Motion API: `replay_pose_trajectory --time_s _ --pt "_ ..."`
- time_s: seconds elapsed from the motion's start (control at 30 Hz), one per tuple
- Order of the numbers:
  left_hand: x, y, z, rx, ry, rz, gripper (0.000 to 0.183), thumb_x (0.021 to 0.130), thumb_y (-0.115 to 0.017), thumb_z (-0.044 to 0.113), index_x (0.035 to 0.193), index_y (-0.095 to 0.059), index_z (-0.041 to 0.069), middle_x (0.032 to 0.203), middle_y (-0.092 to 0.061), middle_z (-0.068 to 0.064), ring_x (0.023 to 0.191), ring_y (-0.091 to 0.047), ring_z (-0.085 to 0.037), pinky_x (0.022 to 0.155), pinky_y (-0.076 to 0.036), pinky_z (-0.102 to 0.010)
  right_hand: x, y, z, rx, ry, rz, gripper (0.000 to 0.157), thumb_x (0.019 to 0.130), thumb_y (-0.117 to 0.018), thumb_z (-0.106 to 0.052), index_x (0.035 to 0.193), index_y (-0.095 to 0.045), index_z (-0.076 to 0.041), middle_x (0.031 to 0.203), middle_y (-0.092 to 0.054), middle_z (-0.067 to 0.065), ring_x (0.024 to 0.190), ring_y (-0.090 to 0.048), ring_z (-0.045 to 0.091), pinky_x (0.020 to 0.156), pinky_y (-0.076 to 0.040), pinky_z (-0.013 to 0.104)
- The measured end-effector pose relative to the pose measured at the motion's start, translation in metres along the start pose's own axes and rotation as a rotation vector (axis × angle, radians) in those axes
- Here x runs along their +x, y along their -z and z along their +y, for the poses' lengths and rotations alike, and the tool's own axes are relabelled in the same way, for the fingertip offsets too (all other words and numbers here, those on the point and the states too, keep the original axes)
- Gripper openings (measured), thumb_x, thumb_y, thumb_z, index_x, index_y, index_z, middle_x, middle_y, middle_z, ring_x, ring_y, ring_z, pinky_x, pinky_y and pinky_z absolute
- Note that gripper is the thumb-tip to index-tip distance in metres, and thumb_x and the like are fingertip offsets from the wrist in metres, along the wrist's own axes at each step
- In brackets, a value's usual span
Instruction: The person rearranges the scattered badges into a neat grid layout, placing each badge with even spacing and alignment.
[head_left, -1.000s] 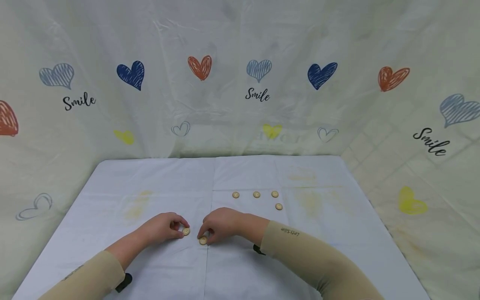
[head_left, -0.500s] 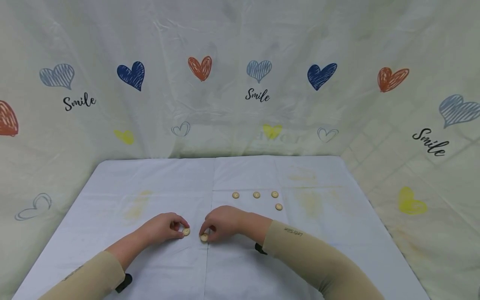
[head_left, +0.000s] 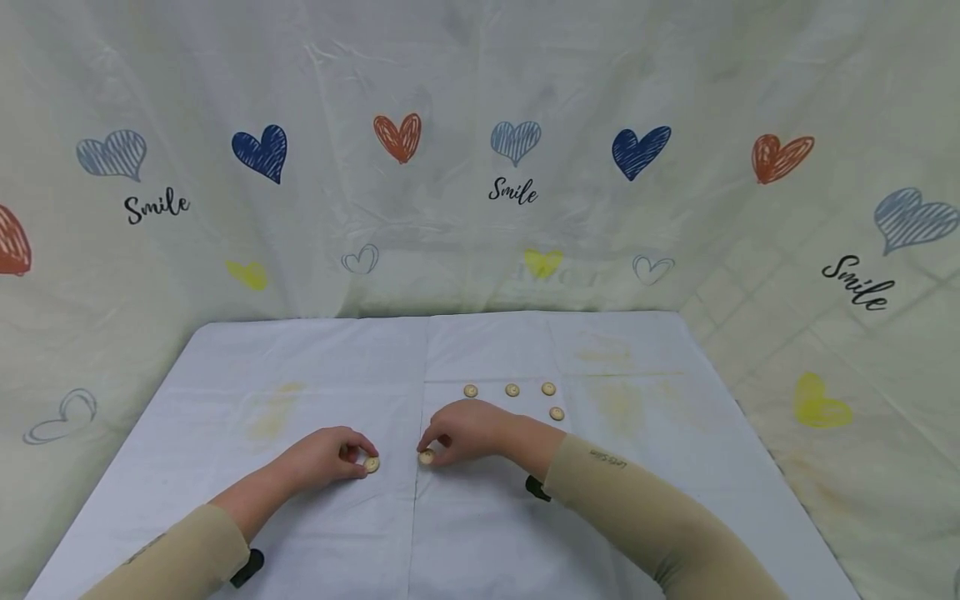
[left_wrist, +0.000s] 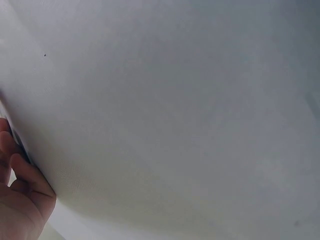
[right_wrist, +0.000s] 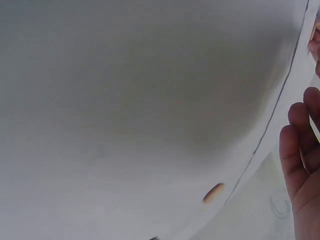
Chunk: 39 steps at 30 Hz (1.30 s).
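On the white-covered table, my left hand [head_left: 330,452] pinches a round wooden button [head_left: 371,464] between thumb and fingers, left of the cloth's middle crease. To the right of that crease, my right hand [head_left: 474,429] pinches a second wooden button [head_left: 427,457] by its edge. In the left wrist view the bent fingers of the left hand [left_wrist: 25,200] show at the lower left, the button out of sight. The right wrist view shows several fingers of the right hand [right_wrist: 305,155] at the right edge.
Behind the right hand three wooden buttons lie in a row, the middle one [head_left: 512,389] among them. Another button [head_left: 557,413] lies just in front of the row's right end. A pale curtain [head_left: 450,217] printed with hearts hangs behind the table [head_left: 315,350].
My right hand has moved away from me and to the right, carrying its button across the crease. The left hand stays in place with its button.
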<state>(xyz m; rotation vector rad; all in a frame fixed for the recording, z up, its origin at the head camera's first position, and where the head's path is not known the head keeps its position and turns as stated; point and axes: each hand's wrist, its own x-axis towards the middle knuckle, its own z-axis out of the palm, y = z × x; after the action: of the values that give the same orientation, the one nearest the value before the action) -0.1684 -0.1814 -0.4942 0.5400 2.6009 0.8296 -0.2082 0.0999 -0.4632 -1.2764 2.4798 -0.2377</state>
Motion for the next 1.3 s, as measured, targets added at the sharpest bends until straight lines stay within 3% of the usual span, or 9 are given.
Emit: replay_pose_trajectory --time_s 0.3,0.77,0.93,1.3 --pt "-0.001 0.001 0.000 0.001 0.005 -0.002 0.019 0.084 -0.080 0.023 0.102 -0.073 0.026 0.080 -0.054 0.006 0.074 -0.049 -0.011 0.067 -0.040 -0.029 -0.033 0.000 0.042 -0.001 -0.054 0.074 0.021 0.090 -0.073 -0.033 0.111 -0.076 -0.031 0.069 -0.052 -0.017 0.067 -0.047 0.000 0.066 -0.039 0.021" --pt "-0.001 0.001 0.001 0.006 -0.020 -0.001 0.018 0.085 -0.079 0.023 0.102 -0.073 0.025 0.079 -0.054 0.007 0.071 -0.048 -0.009 0.066 -0.039 -0.028 -0.100 0.014 0.095 0.063 -0.242 0.128 0.022 0.090 -0.073 -0.031 0.112 -0.075 -0.026 0.070 -0.052 -0.014 0.066 -0.048 0.004 0.068 -0.043 0.027" --pt "-0.001 0.001 -0.001 0.008 -0.021 0.007 0.018 0.085 -0.079 0.022 0.101 -0.073 0.028 0.079 -0.054 0.009 0.071 -0.049 -0.007 0.066 -0.040 -0.027 -0.105 0.016 0.101 0.071 -0.256 0.137 0.022 0.090 -0.073 -0.029 0.111 -0.076 -0.026 0.069 -0.053 -0.013 0.065 -0.048 0.004 0.066 -0.042 0.027" --pt "0.000 0.001 -0.002 0.009 -0.020 0.003 0.019 0.085 -0.080 0.021 0.101 -0.072 0.029 0.079 -0.055 0.009 0.071 -0.049 -0.008 0.066 -0.040 -0.028 -0.093 0.007 0.103 0.016 -0.242 0.098 0.020 0.090 -0.073 -0.032 0.109 -0.076 -0.026 0.068 -0.052 -0.013 0.065 -0.046 0.005 0.068 -0.041 0.028"
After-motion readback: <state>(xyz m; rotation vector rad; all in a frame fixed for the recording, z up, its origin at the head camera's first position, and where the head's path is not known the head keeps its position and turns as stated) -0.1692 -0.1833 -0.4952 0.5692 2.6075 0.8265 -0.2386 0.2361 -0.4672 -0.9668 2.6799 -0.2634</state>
